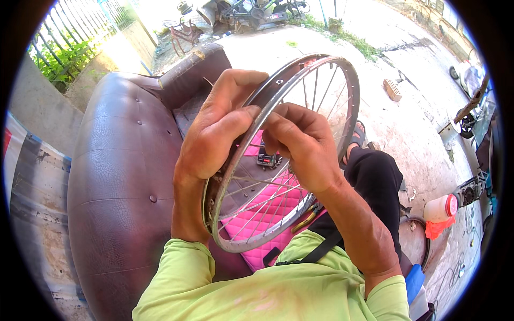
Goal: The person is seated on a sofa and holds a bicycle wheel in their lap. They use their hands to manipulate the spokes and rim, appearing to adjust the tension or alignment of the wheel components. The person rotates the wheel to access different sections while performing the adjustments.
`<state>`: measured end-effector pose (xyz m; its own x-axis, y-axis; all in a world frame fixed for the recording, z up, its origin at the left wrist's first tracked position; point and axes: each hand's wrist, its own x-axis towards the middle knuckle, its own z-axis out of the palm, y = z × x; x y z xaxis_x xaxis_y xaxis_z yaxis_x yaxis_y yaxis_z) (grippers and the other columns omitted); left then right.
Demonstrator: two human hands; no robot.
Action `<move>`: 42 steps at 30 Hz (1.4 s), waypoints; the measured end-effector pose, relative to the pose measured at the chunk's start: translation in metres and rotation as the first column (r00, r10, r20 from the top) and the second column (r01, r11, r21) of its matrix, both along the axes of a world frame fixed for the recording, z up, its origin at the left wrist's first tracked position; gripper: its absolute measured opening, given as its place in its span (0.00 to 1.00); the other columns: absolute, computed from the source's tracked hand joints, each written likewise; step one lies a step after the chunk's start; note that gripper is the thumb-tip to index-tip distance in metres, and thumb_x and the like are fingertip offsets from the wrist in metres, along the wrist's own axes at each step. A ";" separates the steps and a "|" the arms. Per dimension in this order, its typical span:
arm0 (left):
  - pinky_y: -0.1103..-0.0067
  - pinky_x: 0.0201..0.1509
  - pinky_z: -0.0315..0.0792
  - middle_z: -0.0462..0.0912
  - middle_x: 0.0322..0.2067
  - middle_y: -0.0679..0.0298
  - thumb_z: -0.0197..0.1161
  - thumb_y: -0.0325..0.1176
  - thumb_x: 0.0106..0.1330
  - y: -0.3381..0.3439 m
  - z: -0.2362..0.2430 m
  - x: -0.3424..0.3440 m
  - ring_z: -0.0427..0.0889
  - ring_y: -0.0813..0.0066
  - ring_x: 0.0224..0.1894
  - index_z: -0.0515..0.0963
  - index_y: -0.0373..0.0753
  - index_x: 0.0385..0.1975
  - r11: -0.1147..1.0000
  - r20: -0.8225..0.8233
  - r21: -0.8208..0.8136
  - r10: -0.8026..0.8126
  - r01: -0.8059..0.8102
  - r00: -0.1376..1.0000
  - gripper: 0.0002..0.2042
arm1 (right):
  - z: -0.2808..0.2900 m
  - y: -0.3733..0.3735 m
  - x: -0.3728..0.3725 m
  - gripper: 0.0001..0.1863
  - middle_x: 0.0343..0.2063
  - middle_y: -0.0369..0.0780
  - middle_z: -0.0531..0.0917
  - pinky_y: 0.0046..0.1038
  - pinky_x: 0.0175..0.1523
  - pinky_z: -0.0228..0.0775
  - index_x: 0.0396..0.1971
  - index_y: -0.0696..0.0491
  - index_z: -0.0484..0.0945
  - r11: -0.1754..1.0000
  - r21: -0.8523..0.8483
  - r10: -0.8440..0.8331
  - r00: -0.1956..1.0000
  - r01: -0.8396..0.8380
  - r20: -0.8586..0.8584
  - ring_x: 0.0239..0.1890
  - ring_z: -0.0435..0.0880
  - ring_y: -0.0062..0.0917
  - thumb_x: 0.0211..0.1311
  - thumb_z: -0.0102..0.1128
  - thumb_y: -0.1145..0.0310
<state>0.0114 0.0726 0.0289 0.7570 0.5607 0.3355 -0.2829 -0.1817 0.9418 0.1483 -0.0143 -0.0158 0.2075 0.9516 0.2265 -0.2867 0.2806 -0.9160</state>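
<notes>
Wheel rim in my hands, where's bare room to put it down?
Free: the brown sofa back left of your left hand, and the concrete floor beyond the brick. Crowded: your lap, where both hands, right hand included, hold the wheel rim over the pink cushion.

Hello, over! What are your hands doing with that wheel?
Left hand gripping wheel rim. Right hand pinching at spokes inside rim. Nothing blocking.
</notes>
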 end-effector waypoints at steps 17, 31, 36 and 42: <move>0.81 0.52 0.70 0.77 0.47 0.59 0.50 0.25 0.66 0.002 -0.003 0.001 0.75 0.79 0.46 0.69 0.30 0.56 1.000 0.007 0.021 0.020 -0.020 1.000 0.18 | 0.000 -0.001 0.001 0.13 0.32 0.34 0.82 0.20 0.37 0.71 0.43 0.60 0.80 0.999 0.029 0.015 0.999 -0.014 -0.030 0.31 0.77 0.14 0.70 0.60 0.64; 0.79 0.55 0.69 0.77 0.49 0.58 0.50 0.26 0.66 0.007 -0.006 0.001 0.75 0.77 0.50 0.69 0.30 0.57 0.998 0.004 0.055 0.020 -0.020 1.000 0.19 | -0.004 0.001 -0.001 0.10 0.34 0.38 0.84 0.20 0.42 0.72 0.41 0.61 0.78 0.996 0.071 -0.057 0.998 0.056 0.014 0.35 0.81 0.16 0.62 0.60 0.73; 0.80 0.53 0.70 0.77 0.50 0.56 0.50 0.26 0.66 0.004 -0.001 0.000 0.77 0.76 0.49 0.68 0.33 0.58 0.999 -0.039 -0.033 0.012 -0.013 0.999 0.19 | 0.002 -0.006 0.007 0.11 0.35 0.40 0.85 0.21 0.44 0.73 0.42 0.62 0.77 0.998 -0.032 -0.050 0.998 0.051 0.036 0.36 0.82 0.18 0.60 0.56 0.75; 0.80 0.51 0.71 0.78 0.49 0.54 0.50 0.26 0.66 0.002 -0.003 -0.001 0.78 0.75 0.47 0.68 0.33 0.59 0.998 -0.008 -0.056 -0.013 0.012 1.000 0.21 | -0.010 -0.012 0.004 0.10 0.30 0.37 0.83 0.16 0.32 0.64 0.44 0.60 0.77 0.991 0.074 -0.118 0.987 0.111 0.107 0.30 0.77 0.13 0.66 0.56 0.72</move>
